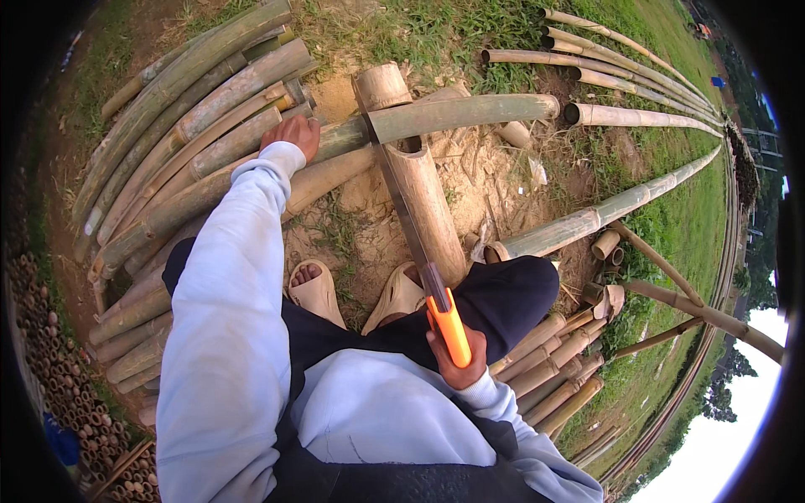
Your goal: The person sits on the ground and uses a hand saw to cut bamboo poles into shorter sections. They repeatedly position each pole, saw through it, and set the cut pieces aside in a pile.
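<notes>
Lying across a thick log [425,201], the green pole [478,114] has a saw [403,201] blade set against it. The right hand [466,359] has its grip closed around the saw's orange handle, on the pole's near side. The left hand [295,137] is at the pole, left of the blade; whether its grip wraps the pole cannot be told. Hazards, as judged: a loose hold could let the pole roll, throwing the blade toward bare fingers; the pole's right end, if unsupported, could sag and splinter; open-toed sandals [317,297] on the pole's near side offer little protection.
</notes>
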The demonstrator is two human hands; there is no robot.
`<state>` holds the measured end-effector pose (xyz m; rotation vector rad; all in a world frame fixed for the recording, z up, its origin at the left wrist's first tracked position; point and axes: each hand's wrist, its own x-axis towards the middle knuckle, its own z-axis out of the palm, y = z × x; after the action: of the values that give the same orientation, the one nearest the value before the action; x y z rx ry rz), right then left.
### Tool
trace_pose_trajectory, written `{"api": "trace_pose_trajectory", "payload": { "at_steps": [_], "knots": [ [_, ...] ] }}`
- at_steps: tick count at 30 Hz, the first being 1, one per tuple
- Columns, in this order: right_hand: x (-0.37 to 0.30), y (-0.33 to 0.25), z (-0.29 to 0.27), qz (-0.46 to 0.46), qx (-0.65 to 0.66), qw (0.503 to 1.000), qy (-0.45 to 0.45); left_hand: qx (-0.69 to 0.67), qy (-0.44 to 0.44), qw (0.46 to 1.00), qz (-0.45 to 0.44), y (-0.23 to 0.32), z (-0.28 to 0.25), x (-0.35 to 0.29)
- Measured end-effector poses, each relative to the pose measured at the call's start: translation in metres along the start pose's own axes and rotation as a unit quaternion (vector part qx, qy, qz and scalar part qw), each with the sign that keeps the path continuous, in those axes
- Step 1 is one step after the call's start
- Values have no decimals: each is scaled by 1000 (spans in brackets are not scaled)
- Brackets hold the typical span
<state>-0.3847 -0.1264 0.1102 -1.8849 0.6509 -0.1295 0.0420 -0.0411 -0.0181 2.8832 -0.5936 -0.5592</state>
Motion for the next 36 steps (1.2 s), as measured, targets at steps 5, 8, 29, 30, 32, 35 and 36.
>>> {"api": "trace_pose_trajectory", "payload": {
  "at_steps": [5, 8, 29, 30, 32, 35, 36],
  "knots": [
    [49, 8, 13, -27, 42, 998, 30, -7, -20, 1000, -8, 19, -5, 2],
    [165, 7, 50, -64, 57, 996, 31, -14, -16, 1000, 13, 24, -5, 0],
    [113, 10, 33, -26, 72, 997, 10, 5, -31, 999, 16, 10, -8, 5],
    [81, 15, 23, 38, 66, 997, -15, 3, -15, 1000, 18, 8, -8, 9],
    [19, 6, -2, 14, 8, 1000, -19, -4, -1, 1000, 15, 3, 2, 3],
    [-2, -12, -13, 38, -5, 999, -17, -5, -36, 999, -18, 12, -6, 2],
    [8, -13, -11, 41, -10, 999, -19, -7, -43, 999, -24, 15, -6, 1]
  ]
}}
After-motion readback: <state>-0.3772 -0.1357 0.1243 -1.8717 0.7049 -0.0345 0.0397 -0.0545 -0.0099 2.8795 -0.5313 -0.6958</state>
